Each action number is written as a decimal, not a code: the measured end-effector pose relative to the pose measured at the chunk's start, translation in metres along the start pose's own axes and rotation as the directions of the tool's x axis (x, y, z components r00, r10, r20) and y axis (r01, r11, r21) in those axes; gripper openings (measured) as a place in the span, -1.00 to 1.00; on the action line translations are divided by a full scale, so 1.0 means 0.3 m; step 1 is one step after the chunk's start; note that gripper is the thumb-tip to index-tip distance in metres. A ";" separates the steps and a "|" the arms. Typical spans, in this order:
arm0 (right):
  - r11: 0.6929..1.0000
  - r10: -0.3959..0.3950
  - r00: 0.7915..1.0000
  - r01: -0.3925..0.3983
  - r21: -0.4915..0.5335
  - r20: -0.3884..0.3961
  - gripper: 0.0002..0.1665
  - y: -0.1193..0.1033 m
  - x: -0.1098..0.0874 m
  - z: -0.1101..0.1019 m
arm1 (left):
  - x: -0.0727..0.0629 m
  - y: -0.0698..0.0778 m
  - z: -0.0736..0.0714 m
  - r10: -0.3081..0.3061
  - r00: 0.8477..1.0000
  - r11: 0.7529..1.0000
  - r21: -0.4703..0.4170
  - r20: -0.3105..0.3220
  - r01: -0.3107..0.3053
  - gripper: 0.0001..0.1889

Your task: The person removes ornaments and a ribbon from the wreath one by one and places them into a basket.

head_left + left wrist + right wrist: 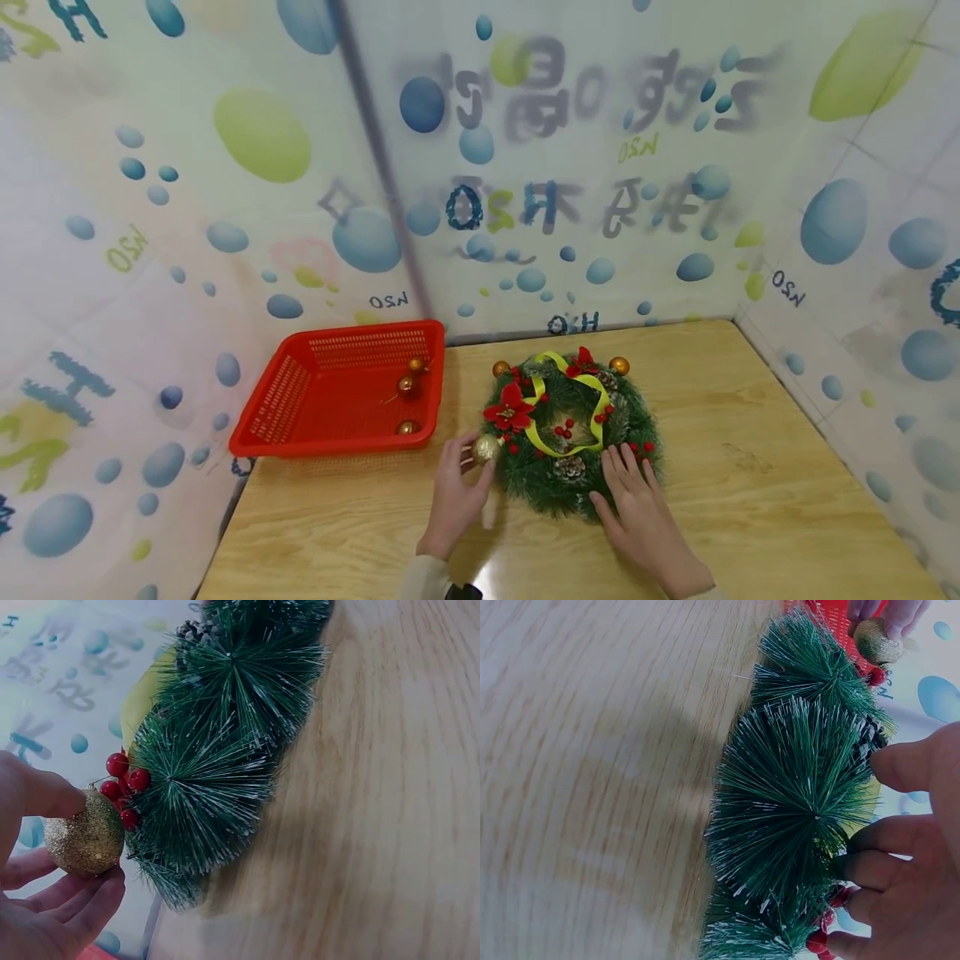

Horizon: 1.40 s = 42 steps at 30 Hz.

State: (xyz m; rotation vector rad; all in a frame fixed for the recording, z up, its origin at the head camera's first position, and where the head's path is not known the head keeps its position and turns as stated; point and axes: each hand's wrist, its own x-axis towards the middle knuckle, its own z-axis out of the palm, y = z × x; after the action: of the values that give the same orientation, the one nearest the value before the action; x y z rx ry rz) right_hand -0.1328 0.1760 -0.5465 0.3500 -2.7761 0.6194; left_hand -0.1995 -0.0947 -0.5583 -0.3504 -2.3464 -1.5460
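Observation:
A green wreath [536, 492] with snowy tips lies on the table, decked with red poinsettias [509, 407], red berries, pinecones [570, 467] and a yellow ribbon [601, 408]. Two shiny gold balls [618, 366] sit at its far edge. At the wreath's left side my left hand [459, 496] pinches a glittery gold ball [86, 834] between thumb and fingers, close beside a berry cluster [120, 785]. My right hand [643, 521] rests on the wreath's near right part, its fingers [881, 866] spread loosely over the needles near the ribbon.
A red plastic basket [330, 451] stands at the table's back left, with several gold balls [407, 385] along its right side. Behind the wooden table [780, 467] hangs a white curtain [525, 275] with blue and green dots.

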 end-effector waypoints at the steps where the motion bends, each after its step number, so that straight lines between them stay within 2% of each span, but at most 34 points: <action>1: 1.000 0.001 1.000 -0.001 0.002 0.000 -0.28 0.001 -0.001 0.001 | 0.002 0.001 -0.001 0.003 1.000 1.000 0.005 0.000 -0.003 -0.54; 5: 1.000 0.014 1.000 -0.014 0.013 0.007 -0.28 0.003 -0.002 0.004 | 0.010 0.003 -0.006 0.007 1.000 1.000 0.007 0.008 -0.007 -0.54; 11: 0.999 0.025 1.000 -0.025 0.019 0.014 -0.27 0.005 0.001 0.007 | 0.006 0.000 -0.012 -0.024 0.999 0.999 -0.037 0.043 0.025 -0.53; 16: 0.999 0.036 0.999 -0.036 0.020 0.029 -0.27 0.001 -0.001 0.007 | 0.008 0.002 -0.017 -0.045 0.998 0.997 -0.056 0.032 0.047 -0.55; 27: 1.000 0.024 1.000 -0.024 0.014 0.008 -0.28 0.000 0.004 0.007 | 0.090 0.068 -0.059 0.069 0.998 0.996 -0.057 0.005 -0.069 -0.55; 34: 1.000 0.016 1.000 -0.016 0.011 -0.006 -0.28 -0.003 0.005 0.003 | 0.149 0.090 -0.111 0.104 0.995 0.994 -0.026 0.001 -0.104 -0.56; 37: 1.000 0.020 1.000 -0.020 0.010 0.000 -0.28 -0.003 0.006 0.002 | 0.168 0.104 -0.136 0.104 0.994 0.994 -0.013 -0.033 -0.105 -0.56; 42: 0.999 0.036 0.999 -0.036 0.011 0.024 -0.28 -0.007 0.005 -0.001 | 0.203 0.085 -0.204 0.146 0.985 0.989 0.017 -0.095 -0.145 -0.56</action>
State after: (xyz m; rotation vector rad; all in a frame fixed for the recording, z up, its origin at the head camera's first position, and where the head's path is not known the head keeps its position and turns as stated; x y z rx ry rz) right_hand -0.1334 0.1740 -0.5449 0.3122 -2.8087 0.6436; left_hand -0.2389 -0.1390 -0.4907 -0.4252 -2.2028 -1.4500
